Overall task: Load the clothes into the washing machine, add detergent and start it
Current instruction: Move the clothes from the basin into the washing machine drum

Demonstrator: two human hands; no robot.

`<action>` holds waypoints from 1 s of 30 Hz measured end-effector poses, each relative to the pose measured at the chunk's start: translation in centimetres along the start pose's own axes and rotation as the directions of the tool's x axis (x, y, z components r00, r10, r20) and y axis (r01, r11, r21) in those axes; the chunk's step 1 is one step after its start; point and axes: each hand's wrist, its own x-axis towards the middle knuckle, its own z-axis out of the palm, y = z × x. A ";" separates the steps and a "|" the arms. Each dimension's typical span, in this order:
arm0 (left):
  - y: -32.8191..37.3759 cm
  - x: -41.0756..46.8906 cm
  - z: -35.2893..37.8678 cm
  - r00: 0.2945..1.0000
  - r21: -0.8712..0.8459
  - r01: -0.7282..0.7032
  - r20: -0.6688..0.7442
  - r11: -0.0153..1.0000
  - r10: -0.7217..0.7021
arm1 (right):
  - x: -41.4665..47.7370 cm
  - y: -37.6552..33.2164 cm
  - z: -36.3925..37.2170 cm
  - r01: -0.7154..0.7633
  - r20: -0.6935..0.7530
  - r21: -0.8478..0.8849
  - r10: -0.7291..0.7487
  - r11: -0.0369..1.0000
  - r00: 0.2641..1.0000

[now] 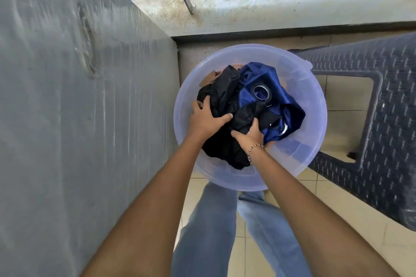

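Both hands down in a round see-thru plastic tub point(315, 123) on the tiled floor point(346, 94), btw a grey slab point(78, 119) at left & a dark woven-look plastic chair point(387, 119). L hand point(206, 117): fingers curled into black cloth point(225, 96), thumb clamped over a fold. R hand point(249, 136) bunches the same cloth nearer the body. Blue cloth point(258, 74) w/ metal eyelet rings point(261, 92) lies tangled behind, touching. Risk: lifting the black piece prob drags the blue one out onto the floor; rings may snag, bead bracelet point(254, 149) may catch. Fabric limp, creased; blue is shiny. Washer not in view.
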 end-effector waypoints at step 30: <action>3.7 -14.3 0.8 0.939 -0.546 0.173 0.343 0.820 0.030 | -12.9 -3.4 -7.7 -0.170 0.329 0.572 -0.035 0.803 0.944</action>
